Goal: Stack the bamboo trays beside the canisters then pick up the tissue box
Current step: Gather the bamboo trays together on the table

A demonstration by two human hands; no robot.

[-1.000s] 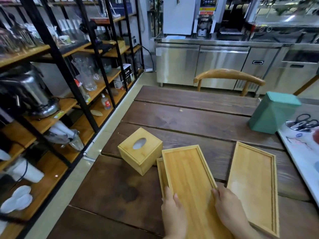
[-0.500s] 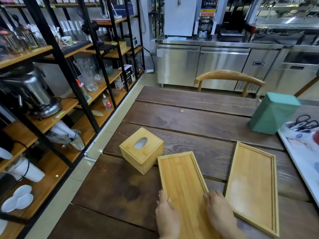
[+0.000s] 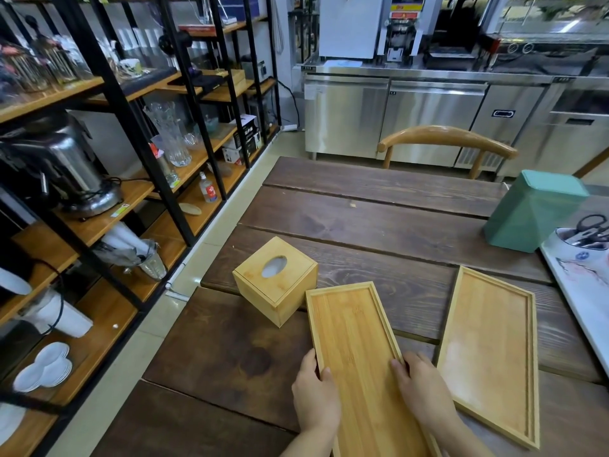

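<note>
A long bamboo tray lies on the dark wooden table, right in front of me. My left hand grips its left edge near the close end, thumb over the rim. My right hand holds the right edge the same way. Whether another tray lies under it I cannot tell. A second bamboo tray lies flat to the right, apart from my hands. The cube-shaped bamboo tissue box, with an oval slot on top, stands touching the held tray's far left corner. A green canister stands at the far right.
A white tray at the right edge carries a cup with scissors. A wooden chair stands at the table's far side before steel counters. Black shelving with glassware, a kettle and plates runs along the left.
One second ago the held tray sat skewed over another tray whose edge showed on the left. Now it lies lower and squared up, and that edge is hidden. My hands shifted slightly toward me.
</note>
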